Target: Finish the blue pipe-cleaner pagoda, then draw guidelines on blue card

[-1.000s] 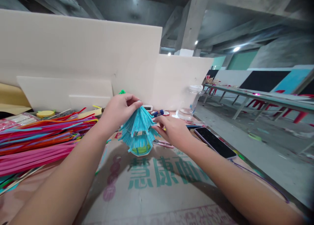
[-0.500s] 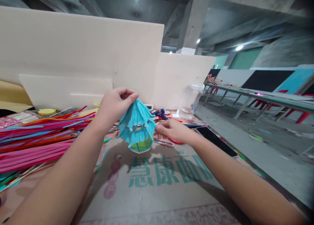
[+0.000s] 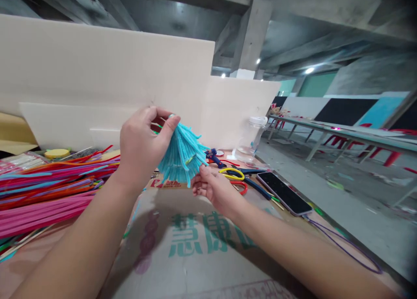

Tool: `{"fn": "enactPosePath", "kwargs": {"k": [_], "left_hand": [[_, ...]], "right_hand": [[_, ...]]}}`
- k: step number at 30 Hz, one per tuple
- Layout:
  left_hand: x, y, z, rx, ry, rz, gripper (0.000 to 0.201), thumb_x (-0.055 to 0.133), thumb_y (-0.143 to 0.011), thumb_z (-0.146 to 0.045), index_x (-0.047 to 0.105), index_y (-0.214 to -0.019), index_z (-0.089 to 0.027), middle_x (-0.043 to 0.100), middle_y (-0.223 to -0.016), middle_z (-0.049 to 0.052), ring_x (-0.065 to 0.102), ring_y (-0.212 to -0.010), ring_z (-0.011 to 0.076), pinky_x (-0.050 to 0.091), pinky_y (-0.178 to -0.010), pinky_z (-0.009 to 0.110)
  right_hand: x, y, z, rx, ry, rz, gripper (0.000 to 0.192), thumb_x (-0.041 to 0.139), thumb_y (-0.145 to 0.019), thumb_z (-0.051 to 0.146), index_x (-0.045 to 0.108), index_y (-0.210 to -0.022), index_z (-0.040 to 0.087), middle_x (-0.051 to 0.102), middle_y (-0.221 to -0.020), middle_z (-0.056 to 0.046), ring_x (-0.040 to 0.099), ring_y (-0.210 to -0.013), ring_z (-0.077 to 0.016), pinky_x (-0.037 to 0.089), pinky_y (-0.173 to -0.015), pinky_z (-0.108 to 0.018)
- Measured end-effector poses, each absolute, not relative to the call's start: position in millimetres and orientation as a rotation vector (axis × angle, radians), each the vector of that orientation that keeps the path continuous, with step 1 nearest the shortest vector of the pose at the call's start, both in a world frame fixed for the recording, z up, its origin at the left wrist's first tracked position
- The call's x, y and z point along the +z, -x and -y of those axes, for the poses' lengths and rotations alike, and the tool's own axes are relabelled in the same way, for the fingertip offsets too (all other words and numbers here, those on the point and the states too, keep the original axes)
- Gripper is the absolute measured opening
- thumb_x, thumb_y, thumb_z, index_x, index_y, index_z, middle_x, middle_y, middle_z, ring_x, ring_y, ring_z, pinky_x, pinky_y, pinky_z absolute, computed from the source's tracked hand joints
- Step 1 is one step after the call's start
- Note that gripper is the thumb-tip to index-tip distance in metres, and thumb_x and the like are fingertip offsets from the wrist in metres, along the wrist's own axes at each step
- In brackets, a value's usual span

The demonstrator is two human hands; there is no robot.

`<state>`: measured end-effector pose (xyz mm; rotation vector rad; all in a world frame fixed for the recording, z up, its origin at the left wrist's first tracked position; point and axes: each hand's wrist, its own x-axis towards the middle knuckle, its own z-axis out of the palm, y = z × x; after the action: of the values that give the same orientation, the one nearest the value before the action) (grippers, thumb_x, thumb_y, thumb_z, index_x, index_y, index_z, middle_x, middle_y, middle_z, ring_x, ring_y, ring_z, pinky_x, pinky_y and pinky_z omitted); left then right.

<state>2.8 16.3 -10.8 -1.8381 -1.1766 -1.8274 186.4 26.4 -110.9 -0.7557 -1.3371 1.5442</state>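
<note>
The left hand (image 3: 143, 142) holds the blue pipe-cleaner ornament (image 3: 181, 155) in the air above the cardboard sheet (image 3: 195, 251). Thumb and fingers are pressed together on its narrow upper end, so the fringed skirt fans out down and to the right. The ornament is tilted, with its top toward the left hand.

The right hand (image 3: 213, 188) sits just below and to the right of the ornament. Its fingertips (image 3: 199, 176) touch the lower fringe, curled in a light pinch on the strand ends. Exactly which strands are pinched cannot be told.

To the left, a loose pile of pipe cleaners (image 3: 48, 186) in pink, red, orange and blue lies flat on the table, well apart from both hands. A yellow round item (image 3: 57, 153) lies behind the pile.

Behind the ornament, a clear plastic jar (image 3: 253, 138) with a white lid stands upright near the white foam boards (image 3: 107, 77). Its contents cannot be made out.

To the right of the right hand lie scissors with yellow and red handles (image 3: 235, 179), and a blue tool (image 3: 213, 155) lies just behind them. A phone (image 3: 283, 192) lies face up beside the scissors, with a purple cable (image 3: 342, 242) running from it toward the table edge.
</note>
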Motion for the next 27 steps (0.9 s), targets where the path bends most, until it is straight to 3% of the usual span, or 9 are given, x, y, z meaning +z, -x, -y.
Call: {"fn": "enactPosePath", "kwargs": {"k": [7, 15, 18, 23, 27], "left_hand": [[-13.9, -15.4, -7.8, -1.713, 1.99, 1.055, 0.011, 0.066, -0.089, -0.031, 0.068, -0.088, -0.02, 0.07, -0.083, -0.001, 0.067, -0.071, 0.0145, 0.052, -0.067, 0.027], [2.4, 28.5, -17.5, -2.017, 1.762, 1.281, 0.011, 0.072, -0.083, -0.028, 0.073, -0.088, -0.019, 0.071, -0.074, -0.002, 0.06, -0.062, 0.0097, 0.045, -0.055, 0.021], [8.4, 51.4, -21.7, -2.134, 1.663, 1.262, 0.012, 0.073, -0.082, -0.024, 0.074, -0.091, -0.016, 0.069, -0.075, -0.001, 0.06, -0.064, 0.0103, 0.046, -0.058, 0.023], [7.6, 58.5, -24.1, -2.091, 1.594, 1.276, 0.016, 0.071, -0.083, -0.024, 0.074, -0.094, -0.014, 0.071, -0.079, 0.003, 0.062, -0.067, 0.0122, 0.046, -0.059, 0.024], [5.4, 51.6, -21.4, -1.995, 1.606, 1.292, 0.018, 0.071, -0.083, -0.026, 0.075, -0.096, -0.014, 0.071, -0.08, 0.004, 0.061, -0.068, 0.012, 0.044, -0.059, 0.024]], "right_hand": [[-105.7, -181.4, -11.0, 1.576, 0.715, 1.255, 0.051, 0.076, -0.072, 0.062, 0.046, -0.07, 0.021, 0.04, -0.054, 0.009, 0.036, -0.049, -0.0066, 0.039, -0.051, -0.021], [-98.8, -203.7, -38.4, 1.403, 0.848, 1.668, 0.044, 0.078, -0.069, 0.057, 0.06, -0.075, 0.017, 0.061, -0.061, 0.001, 0.053, -0.053, -0.0108, 0.045, -0.055, -0.026], [-79.6, -226.6, -52.8, 1.182, 0.889, 1.861, 0.039, 0.071, -0.08, 0.054, 0.059, -0.071, 0.019, 0.062, -0.063, 0.002, 0.056, -0.061, -0.0105, 0.044, -0.064, -0.025], [-60.6, -243.6, -58.2, 1.122, 0.96, 2.345, 0.034, 0.061, -0.091, 0.047, 0.069, -0.077, 0.017, 0.07, -0.07, -0.002, 0.065, -0.068, -0.0149, 0.048, -0.067, -0.027], [-81.5, -249.9, -44.7, 0.954, 1.117, 2.528, 0.034, 0.053, -0.096, 0.041, 0.066, -0.075, 0.017, 0.067, -0.069, -0.001, 0.061, -0.062, -0.0144, 0.045, -0.058, -0.026]]}}
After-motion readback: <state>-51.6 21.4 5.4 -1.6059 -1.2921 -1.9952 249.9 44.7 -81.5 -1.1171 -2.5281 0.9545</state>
